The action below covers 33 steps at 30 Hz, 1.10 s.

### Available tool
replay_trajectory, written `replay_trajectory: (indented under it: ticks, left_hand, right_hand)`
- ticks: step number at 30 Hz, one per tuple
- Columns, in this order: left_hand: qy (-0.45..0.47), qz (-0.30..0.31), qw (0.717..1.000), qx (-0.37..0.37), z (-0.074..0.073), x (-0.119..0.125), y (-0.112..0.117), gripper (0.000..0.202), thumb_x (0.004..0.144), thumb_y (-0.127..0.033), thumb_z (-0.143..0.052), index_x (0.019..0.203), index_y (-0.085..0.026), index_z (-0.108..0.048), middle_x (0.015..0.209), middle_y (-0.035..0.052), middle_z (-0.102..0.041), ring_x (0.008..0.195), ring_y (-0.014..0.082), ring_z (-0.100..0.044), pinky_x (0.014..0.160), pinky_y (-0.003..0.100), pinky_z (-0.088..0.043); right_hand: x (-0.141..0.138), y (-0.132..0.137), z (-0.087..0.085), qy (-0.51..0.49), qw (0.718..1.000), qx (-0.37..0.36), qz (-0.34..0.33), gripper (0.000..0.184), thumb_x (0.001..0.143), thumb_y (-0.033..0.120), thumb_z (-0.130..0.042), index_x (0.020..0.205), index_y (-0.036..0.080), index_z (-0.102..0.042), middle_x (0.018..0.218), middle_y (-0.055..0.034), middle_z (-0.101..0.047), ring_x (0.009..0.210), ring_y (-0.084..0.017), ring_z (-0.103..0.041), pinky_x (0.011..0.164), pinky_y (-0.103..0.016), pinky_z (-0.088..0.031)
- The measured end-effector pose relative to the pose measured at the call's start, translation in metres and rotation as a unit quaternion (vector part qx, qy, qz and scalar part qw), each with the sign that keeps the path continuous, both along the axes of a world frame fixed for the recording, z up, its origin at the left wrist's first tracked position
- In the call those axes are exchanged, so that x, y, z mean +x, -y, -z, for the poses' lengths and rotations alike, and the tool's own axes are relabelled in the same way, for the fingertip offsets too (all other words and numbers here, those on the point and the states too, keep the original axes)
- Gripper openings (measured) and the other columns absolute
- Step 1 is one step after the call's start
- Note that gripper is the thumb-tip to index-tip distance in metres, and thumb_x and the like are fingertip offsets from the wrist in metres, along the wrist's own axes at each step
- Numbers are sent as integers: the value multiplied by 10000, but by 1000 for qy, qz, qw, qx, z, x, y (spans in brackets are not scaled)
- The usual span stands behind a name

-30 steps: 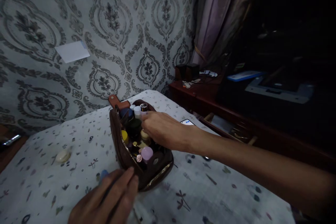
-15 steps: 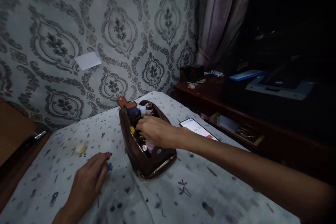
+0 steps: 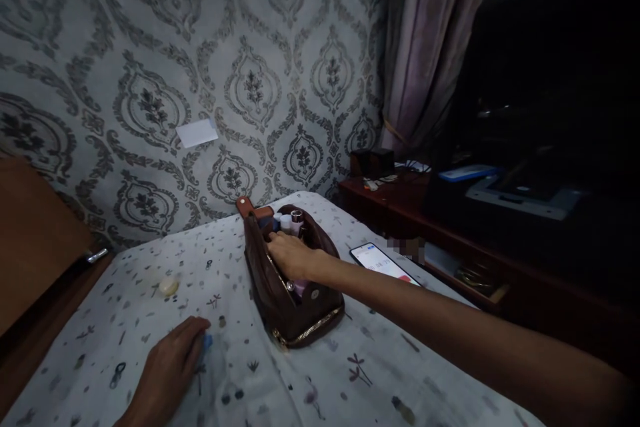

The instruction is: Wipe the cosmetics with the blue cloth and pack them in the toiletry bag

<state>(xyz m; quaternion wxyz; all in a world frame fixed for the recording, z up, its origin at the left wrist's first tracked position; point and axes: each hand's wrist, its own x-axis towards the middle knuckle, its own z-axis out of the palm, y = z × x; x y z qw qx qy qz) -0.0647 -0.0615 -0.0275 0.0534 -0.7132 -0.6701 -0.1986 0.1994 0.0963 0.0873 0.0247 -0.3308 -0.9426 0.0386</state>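
The brown bag sits open toward the far edge of the bed, full of little bottles. The right hand dips into the bag with bent fingers; I cannot tell if it holds anything. The left hand lies flat and open by the near edge, fingertips on a small blue thing. A phone lies by the right edge.

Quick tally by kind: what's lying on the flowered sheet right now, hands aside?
Brown pouch: 1
Phone: 1
Pale oval object: 1
Small blue object, at the left hand's fingertips: 1
Total: 4
The right hand reaches into the pouch among bottles, which are not counted because most are hidden.
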Motion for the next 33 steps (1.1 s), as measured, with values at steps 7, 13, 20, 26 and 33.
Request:
replay_trajectory:
  ticks: [7,13,20,26,33]
  left_hand:
    - [6,3,1000,-27,7,-17,2,352,943,-365,-386,999,-280,-723,1049,5,-780,922,205,-755,809,305,-620]
    - [9,10,1000,-27,11,-27,4,331,926,-385,-424,978,-274,-731,1066,22,-779,960,237,-748,867,365,-609]
    - [65,-29,997,-41,2,-22,7,344,939,-394,-377,988,-256,-689,1016,37,-772,909,236,-735,813,352,-585]
    - [124,-137,981,-59,-17,-55,-15,391,871,-414,-381,968,-198,-692,868,29,-759,796,215,-696,760,310,-547]
    - [85,-280,956,-24,-22,-108,-70,463,881,-231,-340,1232,-89,-605,1198,165,-669,1104,280,-639,907,399,-511]
  right_hand:
    - [1,0,3,-40,998,-9,44,498,848,99,-598,1335,102,-494,1257,-222,-529,1149,-302,-591,945,-426,-507]
    - [0,-16,16,-73,994,-30,75,275,914,86,-444,1136,107,-606,1162,-173,-599,1026,-251,-643,849,-370,-514]
    - [7,-13,5,-99,994,-34,44,291,981,167,-434,1191,122,-630,1100,-156,-682,1016,-220,-646,872,-307,-462]
    - [24,10,0,-193,980,-7,47,313,952,165,-481,1233,153,-619,1168,-140,-654,1074,-241,-629,966,-373,-456]
    - [2,93,33,-376,914,21,-149,254,976,147,-405,1073,158,-639,1158,-143,-644,1092,-206,-608,948,-341,-505]
